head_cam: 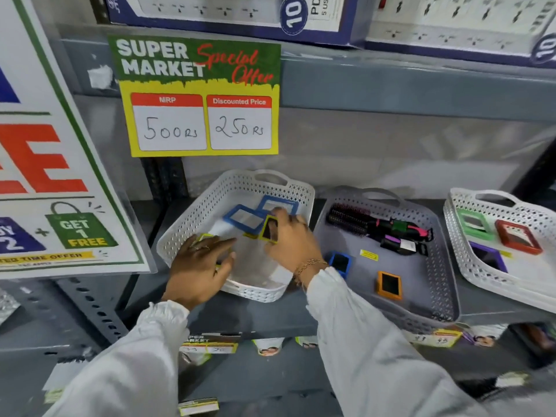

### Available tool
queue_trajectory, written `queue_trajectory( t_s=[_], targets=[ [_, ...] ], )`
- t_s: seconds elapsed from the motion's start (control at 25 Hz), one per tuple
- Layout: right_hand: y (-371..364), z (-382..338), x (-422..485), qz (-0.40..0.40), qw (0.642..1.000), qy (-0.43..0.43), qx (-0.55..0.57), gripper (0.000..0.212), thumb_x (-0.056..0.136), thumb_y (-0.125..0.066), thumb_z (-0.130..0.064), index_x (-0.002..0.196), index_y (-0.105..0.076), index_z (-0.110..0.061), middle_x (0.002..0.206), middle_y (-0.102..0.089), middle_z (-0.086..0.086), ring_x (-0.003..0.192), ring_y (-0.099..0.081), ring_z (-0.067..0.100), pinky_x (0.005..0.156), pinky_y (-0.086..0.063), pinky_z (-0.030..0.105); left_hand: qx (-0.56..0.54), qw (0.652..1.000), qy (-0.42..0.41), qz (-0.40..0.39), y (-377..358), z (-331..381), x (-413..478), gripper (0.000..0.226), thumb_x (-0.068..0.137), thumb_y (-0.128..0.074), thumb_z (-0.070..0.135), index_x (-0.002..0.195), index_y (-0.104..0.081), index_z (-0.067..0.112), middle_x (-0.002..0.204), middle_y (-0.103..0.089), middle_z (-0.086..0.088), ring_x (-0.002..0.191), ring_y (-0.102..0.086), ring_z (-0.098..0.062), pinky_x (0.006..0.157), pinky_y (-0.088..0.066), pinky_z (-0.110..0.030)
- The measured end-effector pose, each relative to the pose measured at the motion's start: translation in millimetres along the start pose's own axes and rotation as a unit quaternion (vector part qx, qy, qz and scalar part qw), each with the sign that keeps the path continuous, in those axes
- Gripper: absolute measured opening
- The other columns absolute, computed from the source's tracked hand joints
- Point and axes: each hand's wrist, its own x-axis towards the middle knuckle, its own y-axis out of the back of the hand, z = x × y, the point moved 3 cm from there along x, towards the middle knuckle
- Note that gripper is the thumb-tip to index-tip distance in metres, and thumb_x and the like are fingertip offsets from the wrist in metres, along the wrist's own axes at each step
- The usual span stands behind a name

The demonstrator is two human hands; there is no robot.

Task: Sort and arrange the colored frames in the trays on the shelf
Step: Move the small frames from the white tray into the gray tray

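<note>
head view, looking down at a grey metal shelf (270, 320) with three perforated trays in a row.

left white tray (192, 218): two blue frames (245, 219) lying flat and overlapping toward the back wall; a yellow-green frame (270, 228) held upright near the tray's right side; another yellow-green frame (205, 237) partly hidden under the left hand; a further yellow edge showing just below the blue ones.

right hand (293, 240) inside the left white tray, fingers (281, 213) pinching the upright yellow-green frame by its top and side, thumb on the near face. bracelet at the wrist, white sleeve behind.

left hand (197, 266) low over the tray's near-left corner, fingers (221, 242) stretched forward and held close together, resting on or just over the second yellow-green frame; cannot tell whether actually gripping it. rings on two fingers.

middle grey tray (442, 284): dark hairbrushes (376, 227) with pink and green labels stacked along the back; small blue frame (340, 263) at near left, just beside the right wrist; orange frame (389, 285) near the front, well apart from the brushes; loose yellow sticker (369, 254) between them.

right white tray (481, 275), partly cut off by the picture edge: green frame (474, 222), red frame (519, 240), purple frame (489, 257), close together.

above the trays: yellow-green price card (198, 96) reading 500 rs and 250 rs. large offer poster (54, 164) at left. boxed power strips (228, 13) on the upper shelf.
</note>
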Motion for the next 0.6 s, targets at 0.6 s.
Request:
queue_trajectory(
  t_s=[0.6],
  targets=[
    [45.4, 179.2, -27.1, 0.0, 0.968, -0.237, 0.085, 0.058, 0.077, -0.069, -0.01, 0.13, -0.045, -0.007, 0.106, -0.07, 0.016, 0.104, -0.064, 0.033, 0.089, -0.049, 0.034, -0.014, 1.0, -0.016, 0.02, 2.6, 5.1, -4.3, 0.073, 0.089, -0.013, 0.063, 0.104, -0.068, 0.018, 0.1, -0.073, -0.007, 0.097, -0.065, -0.028, 0.093, -0.037, -0.038]
  ],
)
